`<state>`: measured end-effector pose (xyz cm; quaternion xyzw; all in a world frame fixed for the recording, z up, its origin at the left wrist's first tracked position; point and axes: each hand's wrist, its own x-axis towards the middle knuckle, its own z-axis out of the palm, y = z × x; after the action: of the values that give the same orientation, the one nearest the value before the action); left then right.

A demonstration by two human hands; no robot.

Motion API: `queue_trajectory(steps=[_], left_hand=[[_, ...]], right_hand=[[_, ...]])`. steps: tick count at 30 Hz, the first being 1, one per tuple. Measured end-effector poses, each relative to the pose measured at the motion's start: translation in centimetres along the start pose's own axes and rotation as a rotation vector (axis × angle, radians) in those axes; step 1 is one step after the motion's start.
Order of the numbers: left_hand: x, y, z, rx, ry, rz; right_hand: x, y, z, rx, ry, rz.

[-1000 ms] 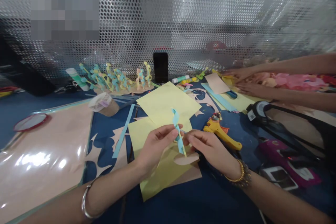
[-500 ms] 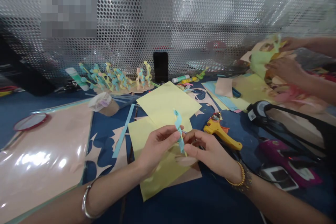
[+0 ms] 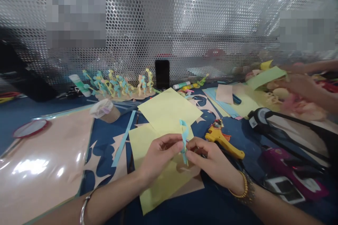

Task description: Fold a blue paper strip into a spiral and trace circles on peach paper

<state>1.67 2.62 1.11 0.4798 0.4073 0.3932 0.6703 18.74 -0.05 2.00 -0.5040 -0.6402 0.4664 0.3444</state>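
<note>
Your left hand and right hand pinch a curled blue paper strip above yellow paper. This fine work calls for a steady grip.

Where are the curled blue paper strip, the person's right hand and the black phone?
Curled blue paper strip (image 3: 184,137): head view, on its middle.
Right hand (image 3: 211,160): head view, on the back of the hand.
Black phone (image 3: 162,74): head view, on its upright face.
</note>
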Motion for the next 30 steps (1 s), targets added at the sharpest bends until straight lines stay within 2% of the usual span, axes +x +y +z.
queue_trajectory(steps=[5,8,11,16,23,30], left_hand=[[0.0,0.9,0.1,-0.036,0.049,0.074],[0.1,1.8,0.5,0.006,0.05,0.116],[0.2,2.1,0.8,0.053,0.095,0.105],[0.3,1.5,0.4,0.04,0.166,0.05],[0.3,1.2,-0.1,0.033,0.125,0.057],[0.3,1.2,-0.2,0.04,0.074,0.07]], right_hand=[[0.0,0.0,0.1,-0.024,0.025,0.068],[-0.1,-0.1,0.3,-0.05,0.036,0.06],[-0.1,-0.4,0.3,-0.056,0.035,0.037],[0.0,-0.4,0.2,-0.009,0.014,0.02],[0.1,0.0,0.0,0.187,-0.066,0.068],[0.1,0.1,0.0,0.19,-0.056,0.07]])
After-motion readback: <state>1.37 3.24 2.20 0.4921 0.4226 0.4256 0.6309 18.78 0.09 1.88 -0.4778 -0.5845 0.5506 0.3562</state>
